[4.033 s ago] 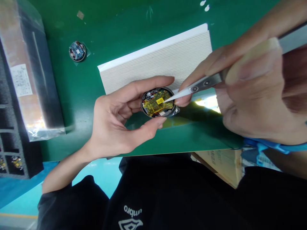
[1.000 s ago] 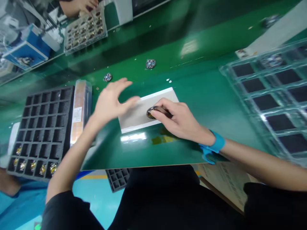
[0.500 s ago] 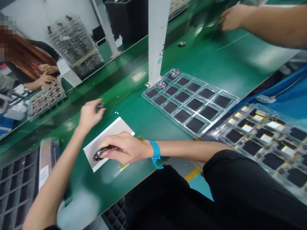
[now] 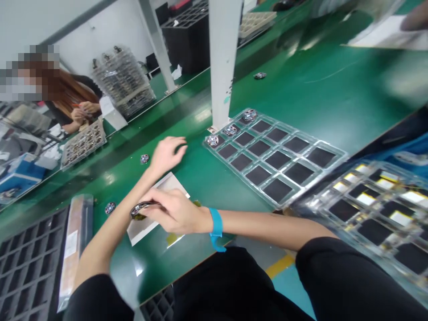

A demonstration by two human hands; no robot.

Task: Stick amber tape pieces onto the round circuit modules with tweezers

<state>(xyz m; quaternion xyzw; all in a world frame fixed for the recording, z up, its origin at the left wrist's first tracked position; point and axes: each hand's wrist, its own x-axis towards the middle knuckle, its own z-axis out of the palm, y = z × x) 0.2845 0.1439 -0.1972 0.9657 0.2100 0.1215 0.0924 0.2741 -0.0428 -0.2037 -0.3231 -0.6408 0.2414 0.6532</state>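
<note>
My right hand (image 4: 177,211) pinches the edge of a round circuit board (image 4: 139,209), tilted above a pale rectangular sheet (image 4: 142,232) on the green bench. A blue band circles that wrist. My left hand (image 4: 167,154) hovers past the sheet's far side, thumb and fingers apart, with nothing visible between them. To its right lies a clear compartment tray (image 4: 279,203) with black pads. Three round boards sit along the tray's far-left edge, the nearest board (image 4: 211,141) in its left corner. Loose on the bench are a board (image 4: 144,158) and another board (image 4: 109,207), both left of my left forearm.
A white post (image 4: 222,67) stands behind the tray, with a loose board (image 4: 260,76) beyond it. Filled trays (image 4: 347,209) are at right, a black grid tray (image 4: 26,263) at left. Across the bench a person (image 4: 72,96) works at another tray; another person's hand (image 4: 414,20) shows upper right.
My left hand has moved right, towards the tray. The tray's left corner compartment now holds a round board. My right hand still grips its board. The other person's arm at upper right has drawn back.
</note>
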